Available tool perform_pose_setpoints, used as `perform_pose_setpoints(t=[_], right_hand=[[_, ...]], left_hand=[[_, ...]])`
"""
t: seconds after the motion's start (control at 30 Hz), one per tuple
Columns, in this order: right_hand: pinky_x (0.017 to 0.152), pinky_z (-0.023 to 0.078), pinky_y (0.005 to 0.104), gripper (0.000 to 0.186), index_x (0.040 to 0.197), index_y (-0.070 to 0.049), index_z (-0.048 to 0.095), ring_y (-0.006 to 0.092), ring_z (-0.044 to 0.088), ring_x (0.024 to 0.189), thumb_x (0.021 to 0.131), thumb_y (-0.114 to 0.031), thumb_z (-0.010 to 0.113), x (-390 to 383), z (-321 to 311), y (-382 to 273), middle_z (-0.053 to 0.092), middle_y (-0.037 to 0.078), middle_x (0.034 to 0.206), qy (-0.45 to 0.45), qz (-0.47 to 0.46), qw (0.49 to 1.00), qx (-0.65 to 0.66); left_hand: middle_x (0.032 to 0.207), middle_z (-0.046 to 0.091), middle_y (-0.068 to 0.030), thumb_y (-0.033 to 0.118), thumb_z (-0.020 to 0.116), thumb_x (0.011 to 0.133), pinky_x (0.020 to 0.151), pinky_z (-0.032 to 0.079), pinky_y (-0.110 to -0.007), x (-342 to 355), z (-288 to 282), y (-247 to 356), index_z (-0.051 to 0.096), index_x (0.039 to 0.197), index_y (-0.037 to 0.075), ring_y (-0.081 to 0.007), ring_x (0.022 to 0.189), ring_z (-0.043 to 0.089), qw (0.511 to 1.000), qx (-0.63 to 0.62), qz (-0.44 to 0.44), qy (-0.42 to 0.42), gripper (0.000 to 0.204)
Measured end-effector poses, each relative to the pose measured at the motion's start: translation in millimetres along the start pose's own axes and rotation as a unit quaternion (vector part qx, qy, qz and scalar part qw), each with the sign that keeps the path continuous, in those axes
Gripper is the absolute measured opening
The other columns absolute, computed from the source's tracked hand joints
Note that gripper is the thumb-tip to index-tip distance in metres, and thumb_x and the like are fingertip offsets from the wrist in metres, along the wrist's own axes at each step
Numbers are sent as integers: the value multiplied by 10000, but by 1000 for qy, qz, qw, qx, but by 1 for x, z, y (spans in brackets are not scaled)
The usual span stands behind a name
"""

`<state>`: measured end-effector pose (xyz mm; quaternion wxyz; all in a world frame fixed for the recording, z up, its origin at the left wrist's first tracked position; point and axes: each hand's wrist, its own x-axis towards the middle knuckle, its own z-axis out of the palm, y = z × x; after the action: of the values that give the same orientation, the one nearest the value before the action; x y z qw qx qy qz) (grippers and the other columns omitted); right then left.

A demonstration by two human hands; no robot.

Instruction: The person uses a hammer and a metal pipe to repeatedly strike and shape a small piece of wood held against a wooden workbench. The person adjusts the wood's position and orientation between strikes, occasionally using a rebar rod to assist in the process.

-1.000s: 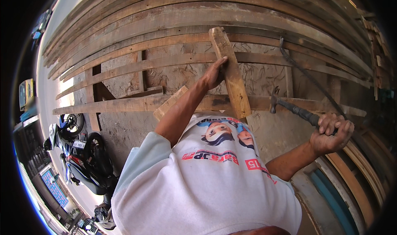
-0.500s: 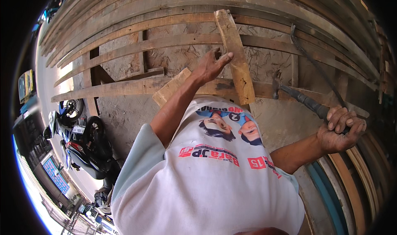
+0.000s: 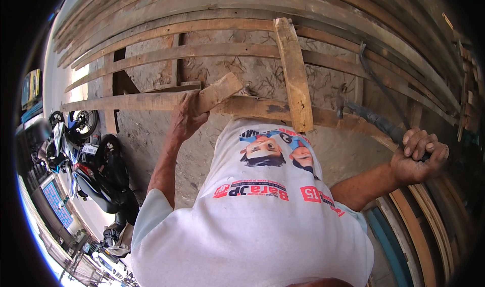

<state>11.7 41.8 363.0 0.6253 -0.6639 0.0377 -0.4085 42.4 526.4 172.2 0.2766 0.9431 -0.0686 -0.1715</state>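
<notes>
My left hand (image 3: 186,116) grips the lower left end of a short wooden block (image 3: 221,91), which lies slantwise over the nearest long wooden beam (image 3: 144,101). To its right, a longer piece of plank (image 3: 294,77) rests across several beams, untouched. My right hand (image 3: 418,155) is closed around the dark grip of a hammer (image 3: 376,121), whose metal head points left above the near beam. A thin dark pry bar (image 3: 382,76) with a curved tip runs down to the same hand and appears held along with the hammer; their ends are hidden by the fingers.
Long planks (image 3: 222,7) lie side by side at the far side. Dusty ground (image 3: 242,67) with scattered chips shows between the beams. Motorcycles (image 3: 101,161) stand at the left. More boards (image 3: 419,226) and a teal strip (image 3: 386,241) lie at the lower right.
My left hand has left the longer plank piece and moved left and nearer onto the short block. The block has shifted slightly right and away from me. My right hand has barely moved.
</notes>
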Motion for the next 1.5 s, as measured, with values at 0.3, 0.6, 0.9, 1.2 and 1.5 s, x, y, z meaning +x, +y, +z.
perform_pose_setpoints(t=[0.3,0.6,0.9,1.2,1.5], right_hand=[[453,410,302,357,878,-67,510,88,316,401,1115,-281,352,35,37,-35,322,-10,534,-151,-69,983,82],[500,397,285,373,784,-91,561,93,394,443,1029,-357,650,70,186,42,408,-10,550,-141,99,984,50],[374,378,267,398,752,-157,473,80,396,388,990,-379,703,133,305,152,393,-66,544,-259,208,943,-33],[357,375,291,412,724,-144,485,96,408,379,981,-368,716,151,348,214,416,-50,529,-296,230,926,-52],[362,335,321,431,665,-136,489,116,409,382,991,-324,699,150,368,220,436,-33,512,-319,123,936,-86]], left_hand=[[1151,642,-222,363,813,773,885,536,-488,116,53,113,541,1324,56,-425,1052,640,984,-83,159,13,687],[1105,655,-214,337,853,764,849,538,-510,174,84,115,537,1265,63,-427,1023,643,981,-30,193,19,652],[1145,635,-207,293,851,759,933,526,-503,171,74,124,523,1329,70,-422,1141,602,987,-53,147,-34,694],[1219,613,-194,260,856,736,968,516,-502,173,67,115,514,1370,110,-409,1183,585,988,-66,139,-28,736],[1244,605,-195,282,846,752,932,517,-527,181,57,130,510,1381,116,-424,1103,623,989,-4,125,-77,732]])
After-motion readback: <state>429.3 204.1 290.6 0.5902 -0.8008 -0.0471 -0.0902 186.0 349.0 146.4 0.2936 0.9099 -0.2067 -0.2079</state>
